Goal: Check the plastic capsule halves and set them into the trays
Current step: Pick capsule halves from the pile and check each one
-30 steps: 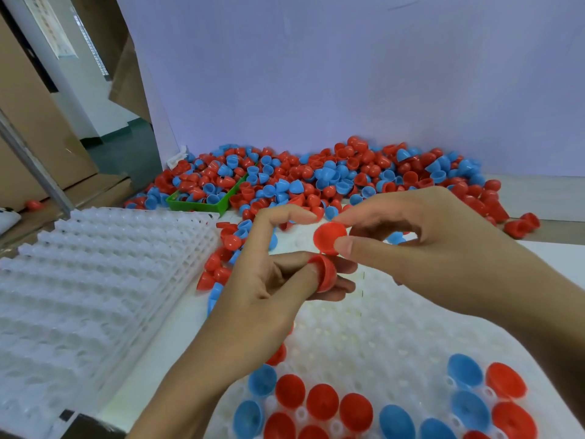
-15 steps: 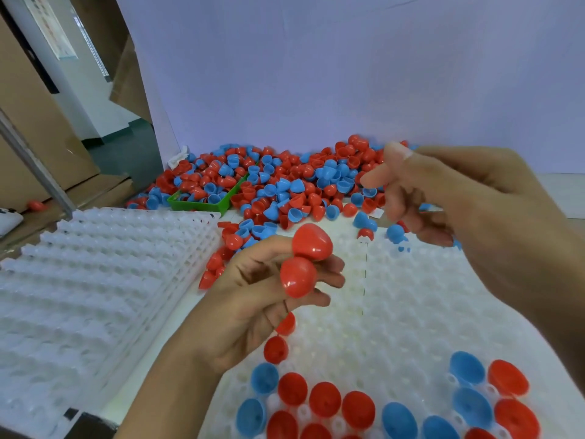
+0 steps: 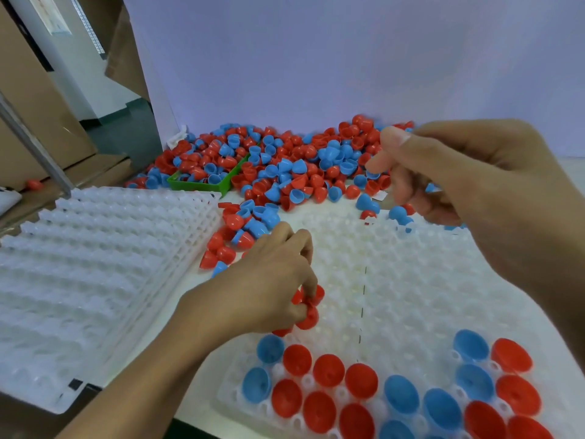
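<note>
The left hand (image 3: 269, 280) is turned palm down over the near tray (image 3: 411, 280), its fingers curled round two red halves (image 3: 308, 307) held just above the tray's studs. The right hand (image 3: 474, 185) hangs higher, over the tray's far right corner, its fingers loosely bent; whether it holds anything cannot be told. At the tray's near edge, seated halves (image 3: 329, 370) stand in rows: about eleven red and about nine blue can be counted, with some cut by the frame edge. One stack of empty white trays (image 3: 95, 264) lies to the left. Beyond both, a loose heap (image 3: 285, 166) of red and blue halves, too many to count, spreads along the far wall and over one green bin (image 3: 202, 183).
</note>
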